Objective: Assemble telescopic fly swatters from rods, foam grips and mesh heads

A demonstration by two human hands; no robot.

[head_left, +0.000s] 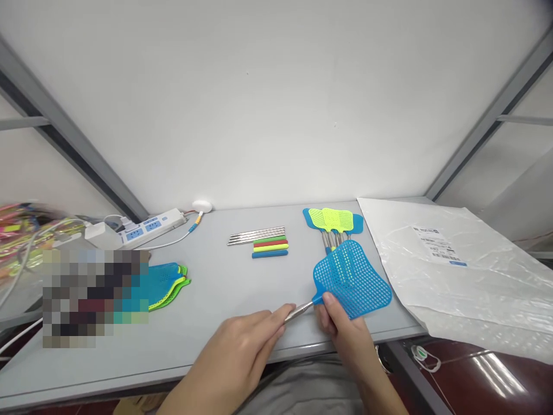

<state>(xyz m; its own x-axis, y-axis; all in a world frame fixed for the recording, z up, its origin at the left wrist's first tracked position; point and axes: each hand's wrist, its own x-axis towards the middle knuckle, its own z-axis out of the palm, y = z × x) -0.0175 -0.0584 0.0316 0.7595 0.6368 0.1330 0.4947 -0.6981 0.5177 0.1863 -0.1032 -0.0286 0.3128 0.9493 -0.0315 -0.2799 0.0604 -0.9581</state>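
My left hand [244, 340] is closed around the metal rod of a blue fly swatter [367, 285], close to the table's front edge. With thumb and fingers, my right hand [343, 325] pinches the swatter's neck, where the rod meets the perforated head. The handle end is hidden in my left hand. Behind the blue head lie several swatters [339, 220] with yellow and blue heads and metal shafts. Mid-table are several thin metal rods [254, 235] and, beside them, coloured handle grips [270, 248] in green, red, yellow and blue.
Stacked blue, yellow and green swatter heads [166, 282] lie at the left, partly behind a blurred patch. A power strip [153, 226] with white cables sits at the back left. On the right, a white padded bag [449, 271] overhangs the grey table [216, 340].
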